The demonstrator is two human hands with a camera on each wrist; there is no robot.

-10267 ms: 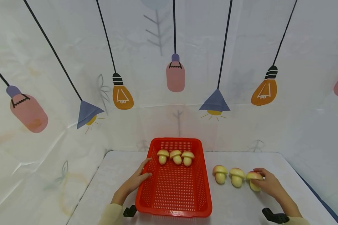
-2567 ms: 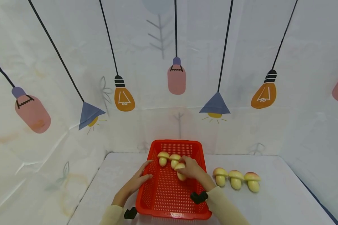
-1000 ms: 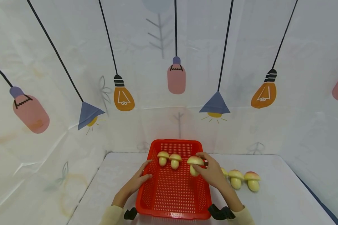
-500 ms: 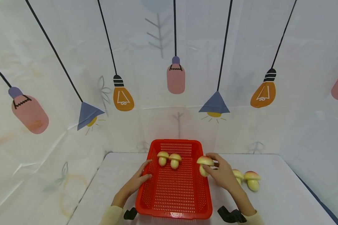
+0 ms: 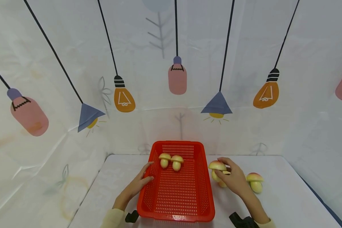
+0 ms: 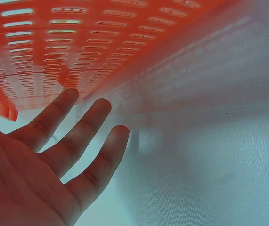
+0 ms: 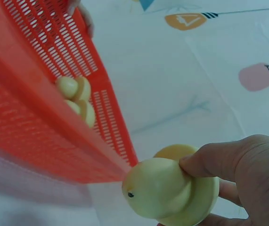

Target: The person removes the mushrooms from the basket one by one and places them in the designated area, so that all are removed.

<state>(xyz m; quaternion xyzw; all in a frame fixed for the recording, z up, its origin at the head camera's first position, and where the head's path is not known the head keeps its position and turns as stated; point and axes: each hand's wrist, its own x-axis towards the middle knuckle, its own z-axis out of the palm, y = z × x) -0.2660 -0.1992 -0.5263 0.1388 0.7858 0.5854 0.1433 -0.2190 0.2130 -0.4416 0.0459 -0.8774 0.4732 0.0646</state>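
A toy mushroom (image 5: 217, 165) with a yellow, pink-tinged cap is pinched between the thumb and fingers of my right hand (image 5: 235, 179), just right of the red basket (image 5: 176, 218). In the right wrist view the mushroom's (image 7: 155, 188) rounded stem, with a small dark dot, points toward the camera. Part of another mushroom (image 5: 222, 184) shows below the held one. My left hand (image 5: 135, 185) rests at the basket's left rim. In the left wrist view, three extended fingers (image 6: 77, 143) lie beside its slotted outer wall. Two mushrooms (image 5: 164, 160) lie side by side at the basket's far end.
Another toy mushroom (image 5: 255, 182) lies on the white table (image 5: 276, 205) right of my right hand. Behind the table hangs a pale cloth (image 5: 148, 126) printed with lamps. Black wrist straps (image 5: 242, 220) show on both arms.
My right hand has lifted the rightmost of three mushrooms out of the basket's row and carried it rightward past the rim, over the table. The left hand has stayed at the left rim.
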